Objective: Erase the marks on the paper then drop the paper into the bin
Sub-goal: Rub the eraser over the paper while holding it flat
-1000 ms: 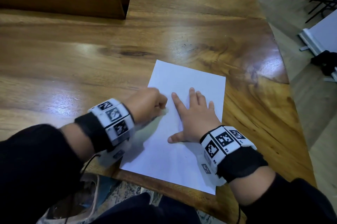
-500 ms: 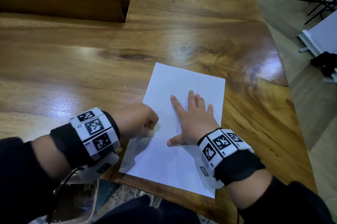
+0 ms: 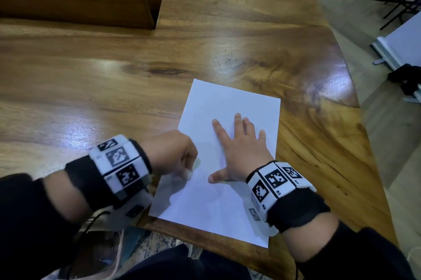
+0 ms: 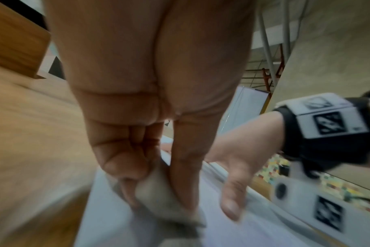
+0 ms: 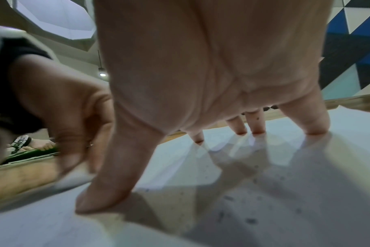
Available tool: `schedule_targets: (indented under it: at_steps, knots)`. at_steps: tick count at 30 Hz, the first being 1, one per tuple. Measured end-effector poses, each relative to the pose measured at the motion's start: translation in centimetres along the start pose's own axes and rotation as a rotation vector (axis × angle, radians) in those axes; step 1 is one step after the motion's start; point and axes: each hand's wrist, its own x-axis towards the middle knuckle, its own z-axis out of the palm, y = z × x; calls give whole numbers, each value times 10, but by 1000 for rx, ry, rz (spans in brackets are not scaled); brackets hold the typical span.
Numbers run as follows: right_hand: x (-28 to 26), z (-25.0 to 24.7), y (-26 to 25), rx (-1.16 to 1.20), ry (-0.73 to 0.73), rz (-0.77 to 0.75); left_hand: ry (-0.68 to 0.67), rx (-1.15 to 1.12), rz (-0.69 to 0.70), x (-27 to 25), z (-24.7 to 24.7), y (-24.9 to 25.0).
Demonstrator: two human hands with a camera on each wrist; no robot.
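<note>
Paper (image 3: pixel 230 120): white sheet, flat on wooden table (image 3: pixel 114 88), lower centre of head frame, near corner overhanging table edge. Right hand (image 3: pixel 241 152): fingers straight and spread, pressed flat on sheet, holding nothing. Left hand (image 3: pixel 168 154): curled, pinching small pale eraser (image 4: pixel 152 192) between thumb and fingertips, eraser tip touching paper at sheet's left edge. Dark specks scattered on sheet in right wrist view. Wooden box (image 3: pixel 79 6): upper left of frame, well apart from paper.
</note>
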Motion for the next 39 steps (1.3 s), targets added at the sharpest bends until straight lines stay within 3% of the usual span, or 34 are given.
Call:
schedule_targets:
  at_steps: [4,7,10,12,13,17,19,21,24,25,31,33,37,39]
  knots:
    - [0,1,0,-2,6,1,271,-46,-41,38,-21,9]
    - [1,1,0,3,13,0,311,-14,-11,31,-9,12]
    - [2,2,1,10,8,2,89,40,93,1,14,10]
    - [1,1,1,8,5,4,-71,47,68,-6,13,8]
    - [2,1,1,6,7,3,-73,41,52,-2,7,9]
    - [2,2,0,-1,15,9,216,6,32,32,-14,17]
    - [2,2,0,0,20,9,294,1,29,35,-11,19]
    - [2,2,0,1,14,7,184,11,63,24,-1,15]
    - [3,3,1,7,6,8,-104,25,95,9,3,10]
    - [2,3,1,9,6,6,-120,30,95,11,-1,10]
    - [1,1,1,8,10,2,302,35,51,31,-3,13]
    - [1,1,1,5,4,4,228,69,105,15,10,8]
    - [1,1,0,12,-7,6,-118,28,134,-6,16,-1]
    - [1,1,0,11,-4,3,-63,14,107,6,7,0]
